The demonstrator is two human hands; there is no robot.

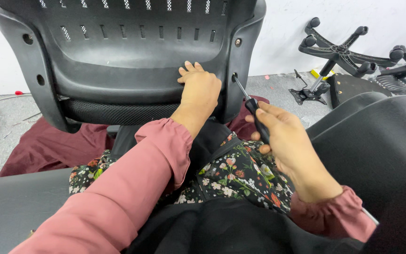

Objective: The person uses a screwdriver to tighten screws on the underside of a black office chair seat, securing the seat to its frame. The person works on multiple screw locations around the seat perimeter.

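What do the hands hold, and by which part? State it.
The right hand grips a screwdriver by its black handle. The left hand holds nothing; it presses flat on the chair back.

Chair back [132, 61] top beyond the upper edge; screwdriver [254, 113] tip inside a screw hole.

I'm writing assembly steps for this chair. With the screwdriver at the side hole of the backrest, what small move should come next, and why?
Probably turn the screwdriver in place while keeping it pressed in. Its tip already sits at the hole on the edge of the black chair backrest, the right hand grips the handle, and the left hand lies flat on the backrest, bracing it. Whether a screw is in the hole cannot be seen.
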